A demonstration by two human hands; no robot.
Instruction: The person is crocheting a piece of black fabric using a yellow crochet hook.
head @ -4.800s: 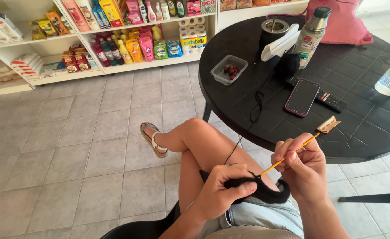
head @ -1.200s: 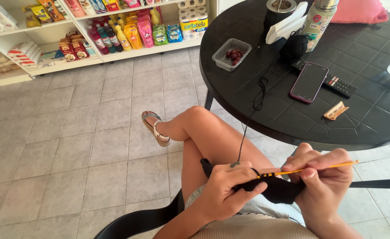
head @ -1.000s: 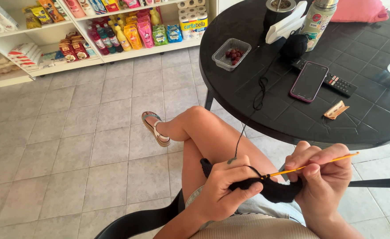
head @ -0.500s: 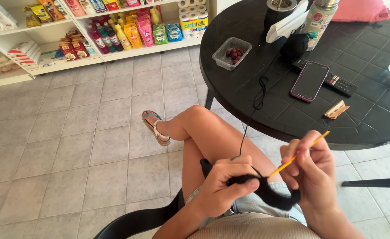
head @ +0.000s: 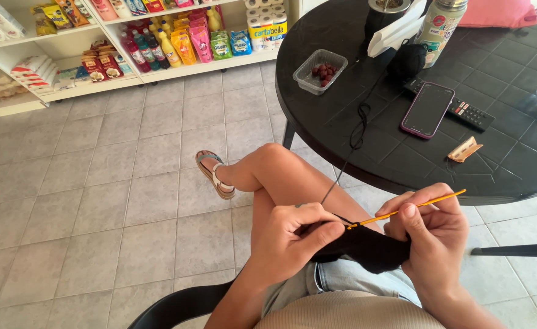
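My left hand (head: 293, 239) pinches a piece of black crochet work (head: 366, 247) over my lap. My right hand (head: 431, 234) grips a thin orange crochet hook (head: 411, 209), whose tip goes into the black fabric near my left fingers. A black yarn strand (head: 340, 173) runs up from the work to a black yarn ball (head: 407, 59) on the round black table (head: 341, 109). My crossed leg with a sandal (head: 215, 173) lies below the work.
The table holds a clear tub of red berries (head: 321, 70), a phone (head: 427, 109), a remote (head: 463, 109), a small wrapper (head: 465, 149), a flask (head: 439, 24) and a pink cushion (head: 500, 13). White shelves of packaged goods (head: 159, 42) stand beyond the tiled floor.
The hook has tilted between steeper and flatter angles as my right hand works it through the black piece. My left hand keeps its hold on the fabric.
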